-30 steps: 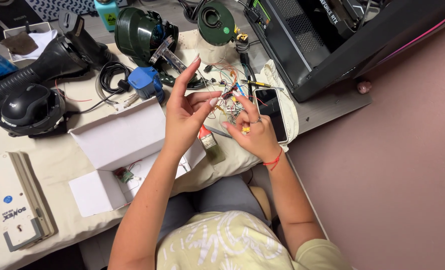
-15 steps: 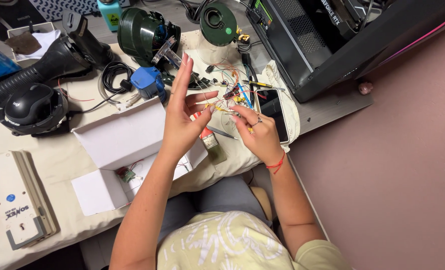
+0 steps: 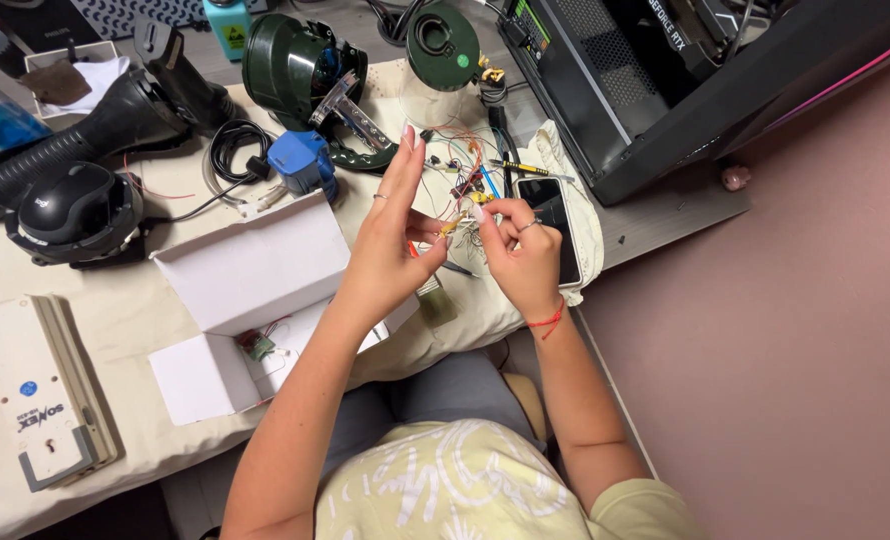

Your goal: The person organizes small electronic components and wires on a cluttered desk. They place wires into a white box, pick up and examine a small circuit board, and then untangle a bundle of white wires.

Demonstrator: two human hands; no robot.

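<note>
Left hand (image 3: 385, 250) raised just right of the white cardboard box (image 3: 255, 265), fingers stretched upward and thumb turned inward, pinching one end of a small yellow-tipped wire piece (image 3: 452, 226). Right hand (image 3: 518, 255) a little farther right of the box, curled tight, thumb and forefinger nipping the other end of the same small piece (too tiny to make out in detail), a red string bracelet (image 3: 547, 322) around the wrist. Wire piece held in the air between the two hands, right of the box and above the cream cloth (image 3: 485, 310) spread on the tabletop (image 3: 665, 215). Beyond the fingertips, up and right of the box, a tangle of thin coloured wires (image 3: 460, 165) lying on the cloth, with a dark phone (image 3: 555, 215) face up just past the right hand. Above the box, a blue plug-like part (image 3: 300, 165) beside a coil of black cable (image 3: 233, 150), and farther up a dark green round housing (image 3: 300, 65) lying open. Left of the box, a black helmet-like shell (image 3: 75, 210) and a black ribbed torch-like body (image 3: 85, 135). Lower left of the box, a flat cream device (image 3: 35, 400) at the tabletop's edge. Far to the right of the box, a black computer case (image 3: 685, 80) standing tilted across the corner.
</note>
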